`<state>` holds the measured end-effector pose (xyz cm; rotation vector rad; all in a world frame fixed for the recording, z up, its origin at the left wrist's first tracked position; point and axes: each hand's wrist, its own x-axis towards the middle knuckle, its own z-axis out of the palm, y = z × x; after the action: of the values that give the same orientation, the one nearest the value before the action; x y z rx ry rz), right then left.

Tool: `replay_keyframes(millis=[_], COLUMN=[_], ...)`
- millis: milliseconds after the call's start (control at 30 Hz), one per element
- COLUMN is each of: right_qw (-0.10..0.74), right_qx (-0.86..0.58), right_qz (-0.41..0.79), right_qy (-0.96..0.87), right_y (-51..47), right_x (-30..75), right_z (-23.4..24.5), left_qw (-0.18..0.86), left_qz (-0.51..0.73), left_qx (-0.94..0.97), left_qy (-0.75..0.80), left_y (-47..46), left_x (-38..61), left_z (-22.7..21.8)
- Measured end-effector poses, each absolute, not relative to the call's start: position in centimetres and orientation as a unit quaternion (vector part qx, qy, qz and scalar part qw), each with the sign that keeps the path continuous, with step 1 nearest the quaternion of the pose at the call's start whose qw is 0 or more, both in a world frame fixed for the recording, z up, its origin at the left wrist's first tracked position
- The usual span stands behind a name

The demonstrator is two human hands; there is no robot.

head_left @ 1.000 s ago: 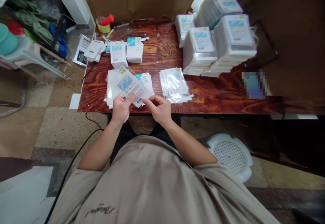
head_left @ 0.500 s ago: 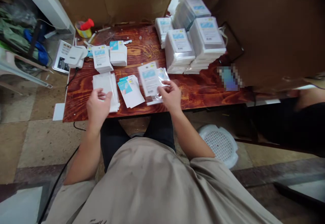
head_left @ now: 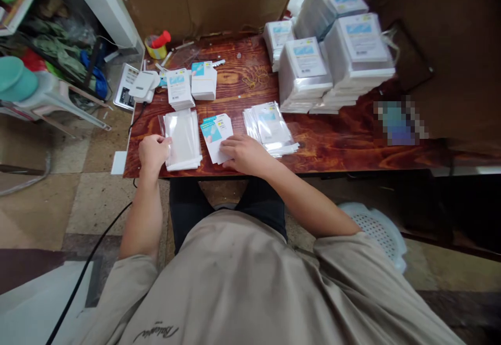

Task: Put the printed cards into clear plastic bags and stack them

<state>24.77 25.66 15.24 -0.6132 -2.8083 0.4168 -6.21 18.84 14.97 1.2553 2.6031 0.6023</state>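
Note:
My left hand (head_left: 154, 152) pinches the left edge of a clear plastic bag (head_left: 180, 133) that lies on a small pile of such bags. Just right of this pile, a fanned bunch of white and blue printed cards (head_left: 213, 133) lies on the table. My right hand (head_left: 246, 154) reaches over their lower right edge, fingers bent and closed at the edge of a card; the fingertips partly hide it. Beyond my right hand lies a loose pile of bagged cards (head_left: 269, 126), clear film shining at its edges.
Tall stacks of bagged cards (head_left: 305, 79) stand at the back right. Two card bundles (head_left: 180, 90) and a white device (head_left: 143, 86) sit at the back left, near a yellow tape roll (head_left: 156, 51). A blurred-out object (head_left: 399, 122) lies far right on the wooden table (head_left: 336, 146).
A bagged card has left my right hand and lies on the right pile. That hand has moved left to the loose cards. My left hand now pinches a bag's edge. The view has shifted.

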Motion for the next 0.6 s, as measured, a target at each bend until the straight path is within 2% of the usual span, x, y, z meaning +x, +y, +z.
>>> replay_keyframes(millis=[67, 133, 233, 300, 400, 467, 533, 600], right_qw=[0.046, 0.01, 0.001, 0.066, 0.293, 0.421, 0.441, 0.38], right_qx=[-0.193, -0.195, -0.21, -0.257, -0.386, -0.458, -0.477, -0.455], right_qz=[0.125, 0.119, 0.115, 0.126, 0.194, 0.305, 0.456, 0.582], right_qy=[-0.972, -0.974, -0.971, -0.956, -0.853, -0.722, -0.608, -0.557], right_y=[25.6, 25.6, 25.8, 25.8, 25.1, 24.1, 22.8, 21.6], right_x=[24.0, 23.8, 24.5, 25.3, 26.5, 27.2, 27.5, 27.4], right_z=[16.0, 16.4, 16.3, 16.1, 16.0, 16.1, 16.2, 16.0], left_qw=[0.074, 0.051, 0.082, 0.16, 0.268, 0.307, 0.331, 0.354], left_qz=[0.205, 0.258, 0.449, 0.578, 0.675, 0.696, 0.703, 0.706], left_qx=[0.44, 0.45, 0.392, 0.309, 0.212, 0.182, 0.167, 0.154], left_qy=[0.871, 0.854, 0.799, 0.738, 0.653, 0.623, 0.607, 0.594], left_y=[18.3, 17.8, 17.7, 18.1, 19.2, 19.9, 20.5, 20.9], left_x=[-5.8, -5.2, -3.9, -3.0, -1.6, -0.7, 0.0, 0.8], left_z=[15.4, 15.5, 15.0, 14.5, 14.2, 14.3, 14.5, 14.7])
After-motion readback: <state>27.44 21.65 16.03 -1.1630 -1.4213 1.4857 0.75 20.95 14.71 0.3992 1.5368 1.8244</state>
